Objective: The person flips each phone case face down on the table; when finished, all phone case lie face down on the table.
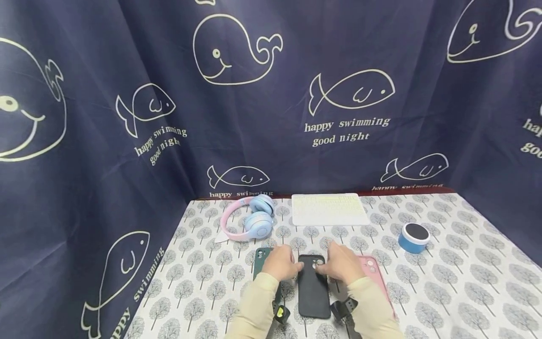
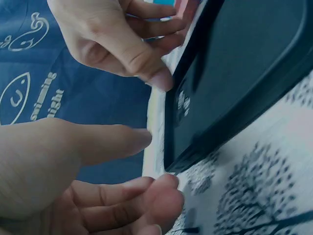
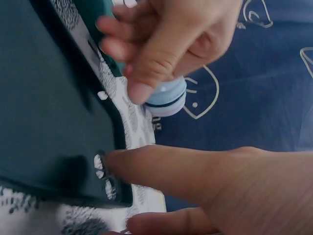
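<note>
A black phone case (image 1: 314, 294) lies on the patterned tablecloth, its camera cutouts at the far end. To its left, the left hand (image 1: 280, 263) hovers with the thumb pointing at the case's upper edge and the other fingers loosely bent. In the right wrist view a gap shows between the left thumb and the case. On the other side, the right hand (image 1: 342, 263) rests its thumb tip by the camera cutouts, with its other fingers beyond the case. Partly hidden under the left arm is a dark green phone case (image 1: 260, 256); a pink one (image 1: 374, 269) lies beside the right arm.
Pink-and-blue headphones (image 1: 258, 225) lie at the back left, and a white keyboard (image 1: 328, 210) at the back middle. A round blue-and-white speaker-like object (image 1: 414, 238) stands at the right. Behind the table hangs a navy curtain (image 1: 292, 155) with fish drawings.
</note>
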{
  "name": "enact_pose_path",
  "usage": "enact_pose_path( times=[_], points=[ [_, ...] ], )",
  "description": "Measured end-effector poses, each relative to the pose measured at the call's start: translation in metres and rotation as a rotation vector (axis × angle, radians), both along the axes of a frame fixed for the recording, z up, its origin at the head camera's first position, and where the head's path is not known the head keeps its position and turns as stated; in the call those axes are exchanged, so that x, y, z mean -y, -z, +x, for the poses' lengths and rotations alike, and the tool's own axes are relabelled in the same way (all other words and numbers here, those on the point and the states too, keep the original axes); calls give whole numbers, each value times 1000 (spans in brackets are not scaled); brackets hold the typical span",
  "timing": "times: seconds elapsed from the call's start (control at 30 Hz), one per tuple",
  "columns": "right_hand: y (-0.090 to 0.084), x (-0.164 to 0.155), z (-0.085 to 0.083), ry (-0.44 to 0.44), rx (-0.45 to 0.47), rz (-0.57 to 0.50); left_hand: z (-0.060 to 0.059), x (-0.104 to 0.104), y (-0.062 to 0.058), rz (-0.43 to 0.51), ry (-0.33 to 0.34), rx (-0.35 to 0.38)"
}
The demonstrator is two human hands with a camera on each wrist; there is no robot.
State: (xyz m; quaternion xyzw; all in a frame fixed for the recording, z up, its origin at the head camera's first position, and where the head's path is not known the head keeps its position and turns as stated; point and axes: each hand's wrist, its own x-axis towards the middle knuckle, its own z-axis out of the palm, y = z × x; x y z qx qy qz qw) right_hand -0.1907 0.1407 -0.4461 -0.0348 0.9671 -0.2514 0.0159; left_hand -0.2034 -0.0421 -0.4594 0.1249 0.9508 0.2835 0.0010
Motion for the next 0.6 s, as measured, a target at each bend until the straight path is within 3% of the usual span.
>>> enact_pose_path(
  times=[0.1, 0.2, 0.43, 0.6],
  points=[
    [5, -4, 0, -23, 77, -6, 2, -4, 6, -14, 3, 38],
    [10, -3, -2, -40, 96, -27, 3, -5, 11, -18, 7, 78],
    [15, 1, -7, 30, 33, -63, 4, -9, 15, 23, 34, 125],
    [18, 2, -8, 71, -68, -94, 4, -13, 13, 57, 11, 94]
  ],
)
